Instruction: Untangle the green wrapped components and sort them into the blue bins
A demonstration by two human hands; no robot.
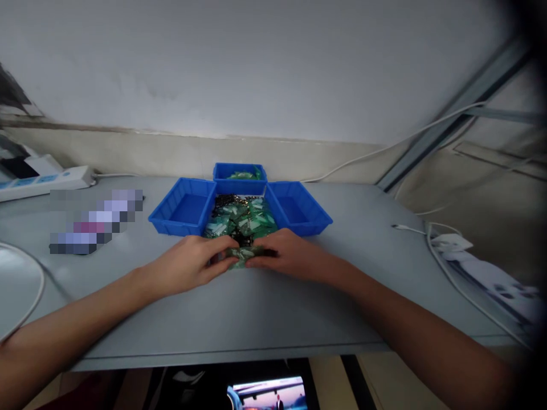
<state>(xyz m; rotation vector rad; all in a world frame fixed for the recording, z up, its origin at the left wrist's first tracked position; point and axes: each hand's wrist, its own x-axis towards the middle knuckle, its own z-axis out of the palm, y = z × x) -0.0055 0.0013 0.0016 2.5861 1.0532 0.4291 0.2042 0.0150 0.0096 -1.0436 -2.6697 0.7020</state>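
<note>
Packet: a small green packet [242, 256] at the centre of my clock, just above the near part of the table [265, 319].
Left hand: at nine o'clock, the left hand [192, 263] pinches the packet's edge, thumb and fingers nearly together.
Right hand: at three, the right hand [297, 254] grips the other end just as narrowly, knuckles hiding part of it.
Pile: just beyond, at twelve, I see more green packets [260, 215] heaped with dark bits [226, 200].
Bins: blue ones flank the pile, a left bin [168, 223] towards ten, a right bin [314, 226] towards two; a back bin [239, 187] at twelve holds green packets.
Further out: a pixelated thing [96, 225] past nine, a power strip [55, 183] at ten, a lit screen [271, 394] at six, below the table edge.
</note>
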